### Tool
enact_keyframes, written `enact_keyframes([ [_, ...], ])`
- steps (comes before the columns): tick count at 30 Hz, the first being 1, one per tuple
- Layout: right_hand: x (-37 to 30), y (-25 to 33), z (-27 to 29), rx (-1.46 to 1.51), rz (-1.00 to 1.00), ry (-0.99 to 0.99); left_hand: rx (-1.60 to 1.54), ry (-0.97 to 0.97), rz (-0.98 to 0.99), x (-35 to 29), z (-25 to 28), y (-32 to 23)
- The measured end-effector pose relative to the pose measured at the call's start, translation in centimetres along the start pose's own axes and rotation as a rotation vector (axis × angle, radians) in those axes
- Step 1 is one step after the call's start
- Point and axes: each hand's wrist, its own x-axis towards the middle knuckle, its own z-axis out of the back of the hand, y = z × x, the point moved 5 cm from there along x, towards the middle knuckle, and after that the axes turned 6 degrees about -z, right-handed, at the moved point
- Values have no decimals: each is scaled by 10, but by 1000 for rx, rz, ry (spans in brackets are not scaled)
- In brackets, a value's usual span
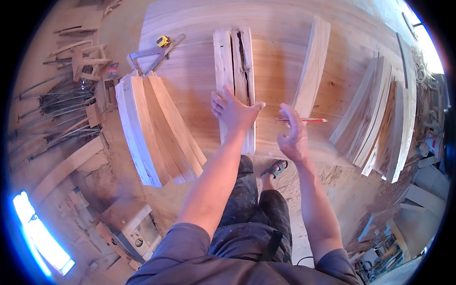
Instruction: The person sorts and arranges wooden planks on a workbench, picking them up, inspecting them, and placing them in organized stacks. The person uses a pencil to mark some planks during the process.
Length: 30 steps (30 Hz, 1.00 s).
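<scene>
My left hand [233, 110] is spread over a pale wooden board [223, 57] in the middle of the worktable, its thumb stretched out to the right. Whether the palm presses on the wood or hovers just above it, I cannot tell. Alongside that board lies a second piece with a long dark crack [242, 61] down its length. My right hand [294, 137] is to the right of these pieces, above the table's near edge. Between its fingers is a red pencil [314, 119], pointing right. Another pale board [313, 61] lies beyond the right hand.
Several boards [135, 128] are grouped at the table's left side, and more boards [375, 114] at its right. A yellow tape measure [163, 41] and a grey angled tool [154, 57] rest at the far left of the wooden tabletop [190, 19]. Metal rods [61, 102] and offcuts litter the left floor.
</scene>
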Motion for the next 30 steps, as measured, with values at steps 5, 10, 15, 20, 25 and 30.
enact_keyframes([
  [5,12,-12,38,-31,4,-197,-33,194,70,7,13,-17],
  [10,0,-49,74,148,0,-413,-678,231,12,12,26,6],
  [15,-36,-91,108,449,-277,-494,-1794,638,197,-7,23,53],
  [20,-58,-73,129,407,-361,-526,-2392,692,62,-50,21,31],
  [25,-69,-47,132,356,-464,-519,-2311,618,39,-57,16,24],
  [30,-90,-68,134,455,-462,-605,-1753,641,166,-23,33,23],
])
